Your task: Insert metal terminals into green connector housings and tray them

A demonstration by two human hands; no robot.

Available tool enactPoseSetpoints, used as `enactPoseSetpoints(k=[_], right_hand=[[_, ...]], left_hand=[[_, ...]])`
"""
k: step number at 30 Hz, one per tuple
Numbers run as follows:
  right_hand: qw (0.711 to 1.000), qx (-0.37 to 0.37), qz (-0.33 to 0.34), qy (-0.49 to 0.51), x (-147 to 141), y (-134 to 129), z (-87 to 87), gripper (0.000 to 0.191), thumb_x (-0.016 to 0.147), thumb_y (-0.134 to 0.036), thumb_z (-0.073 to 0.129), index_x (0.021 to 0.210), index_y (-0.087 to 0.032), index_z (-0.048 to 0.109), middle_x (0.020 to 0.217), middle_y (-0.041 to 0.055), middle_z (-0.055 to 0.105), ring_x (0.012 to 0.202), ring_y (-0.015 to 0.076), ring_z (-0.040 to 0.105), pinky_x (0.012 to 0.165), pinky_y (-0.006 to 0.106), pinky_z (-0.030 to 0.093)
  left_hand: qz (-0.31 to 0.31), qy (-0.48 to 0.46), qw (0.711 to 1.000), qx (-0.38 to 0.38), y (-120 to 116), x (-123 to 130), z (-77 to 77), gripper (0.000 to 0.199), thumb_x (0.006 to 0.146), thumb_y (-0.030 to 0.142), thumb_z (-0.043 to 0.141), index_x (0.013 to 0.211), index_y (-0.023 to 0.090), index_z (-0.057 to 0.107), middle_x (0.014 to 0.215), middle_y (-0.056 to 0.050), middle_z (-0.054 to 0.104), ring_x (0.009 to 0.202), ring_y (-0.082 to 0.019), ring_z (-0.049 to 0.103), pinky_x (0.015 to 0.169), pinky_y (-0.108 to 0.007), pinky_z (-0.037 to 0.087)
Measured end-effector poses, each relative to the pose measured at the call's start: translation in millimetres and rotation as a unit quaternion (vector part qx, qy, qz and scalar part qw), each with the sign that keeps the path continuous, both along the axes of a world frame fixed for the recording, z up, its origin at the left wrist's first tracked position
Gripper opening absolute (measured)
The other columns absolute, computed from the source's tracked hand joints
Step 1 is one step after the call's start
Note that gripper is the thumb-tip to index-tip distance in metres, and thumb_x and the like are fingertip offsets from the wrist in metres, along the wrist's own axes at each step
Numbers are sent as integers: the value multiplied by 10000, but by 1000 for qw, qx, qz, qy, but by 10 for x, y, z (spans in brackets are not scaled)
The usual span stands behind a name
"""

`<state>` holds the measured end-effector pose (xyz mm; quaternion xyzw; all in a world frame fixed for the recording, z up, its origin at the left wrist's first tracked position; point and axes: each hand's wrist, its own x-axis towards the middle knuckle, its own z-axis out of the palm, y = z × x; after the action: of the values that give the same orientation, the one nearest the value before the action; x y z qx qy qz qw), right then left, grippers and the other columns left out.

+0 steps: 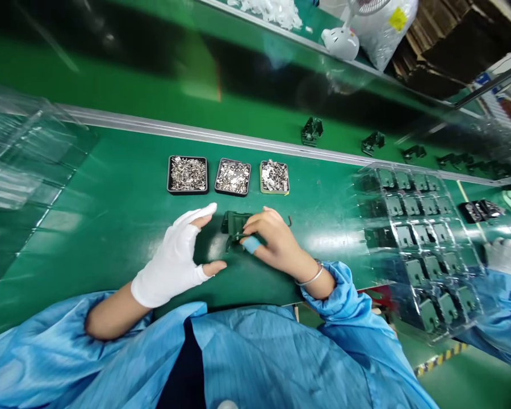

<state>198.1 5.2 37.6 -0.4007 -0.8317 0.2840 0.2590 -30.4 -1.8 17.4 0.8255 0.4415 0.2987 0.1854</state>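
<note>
A dark green plastic housing (235,222) is at the middle of the green work surface, between my two hands. My right hand (272,236) is bare, with blue tape round the thumb, and its fingers close on the right side of that housing. To the left, my left hand (174,255) wears a white glove that leaves the thumb and a fingertip bare. Its thumb and fingers are spread apart, near the housing but not touching it. Beyond the hands stand three small trays of shiny metal parts: a left tray (169,182), a middle tray (217,180) and a right tray (262,180).
Clear plastic trays (385,227) with rows of green housings are stacked on the right; other clear trays (21,170) are at the left. Several housings stand along the belt behind the metal rail (187,134). A small hooked piece (290,220) lies nearby. A co-worker's gloved hand (506,255) shows far right.
</note>
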Motion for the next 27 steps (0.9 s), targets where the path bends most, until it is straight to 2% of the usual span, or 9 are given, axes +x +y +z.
enactPoseSetpoints(k=[2,4,5,7,10,14,18,23,27], right_hand=[[993,60,71,-70,-12,-34,38,143,883,-218,562,1017,-219,610,1100,63,658,1090,203,560,1163,504,221],[987,79,113,-87,47,31,65,184,881,-219,563,1056,-226,621,1128,53,658,1115,203,553,1178,503,189],[989,76,94,-82,106,112,71,182,895,-225,544,1058,-225,627,1116,49,662,1101,197,561,1161,482,241],[995,62,-25,-74,267,360,64,201,929,-202,467,1032,-207,640,1064,57,670,1046,189,585,1057,413,384],[970,34,-198,-135,499,797,9,274,881,-95,426,1024,-160,650,1032,100,662,1009,221,591,923,362,458],[946,19,-248,-206,597,1098,-91,229,827,-107,494,960,-170,669,972,101,660,956,246,591,904,380,447],[964,15,-262,-54,613,1056,-112,119,800,-138,517,832,-183,623,874,49,655,842,195,589,830,340,461],[952,-73,-179,236,384,743,35,71,824,-277,586,821,-206,581,798,1,672,752,146,626,732,292,509],[972,9,-27,235,1,330,171,47,871,-280,616,860,-236,630,851,8,716,825,150,664,782,311,528]], left_hand=[[-1,36,999,21,29,14,-8,674,855,533,561,1374,166,336,1403,-200,481,1288,-346,482,1058,-519,424],[-20,69,997,26,59,27,-18,573,879,479,538,1334,154,415,1317,-188,558,1226,-343,536,1037,-510,438],[-31,77,996,23,71,33,-22,540,882,470,532,1311,153,451,1280,-177,587,1199,-339,556,1029,-502,446],[-43,79,996,13,87,39,-31,520,880,476,525,1290,157,492,1251,-160,609,1179,-332,571,1019,-487,455],[-40,68,997,23,90,46,-51,545,881,498,512,1300,151,499,1267,-158,602,1183,-327,569,1009,-477,466],[-45,68,995,55,72,37,-99,548,895,490,502,1296,117,496,1265,-175,597,1176,-319,570,1001,-462,471],[-42,40,997,52,72,-15,-97,597,874,519,531,1310,115,482,1278,-173,588,1182,-308,564,1012,-442,460],[45,-48,998,-1,144,9,194,339,912,429,466,1026,171,654,1031,-87,692,977,-232,641,905,-358,498],[-8,-109,985,-133,171,156,510,343,896,423,459,751,186,660,776,-26,668,741,-169,612,711,-278,487]])
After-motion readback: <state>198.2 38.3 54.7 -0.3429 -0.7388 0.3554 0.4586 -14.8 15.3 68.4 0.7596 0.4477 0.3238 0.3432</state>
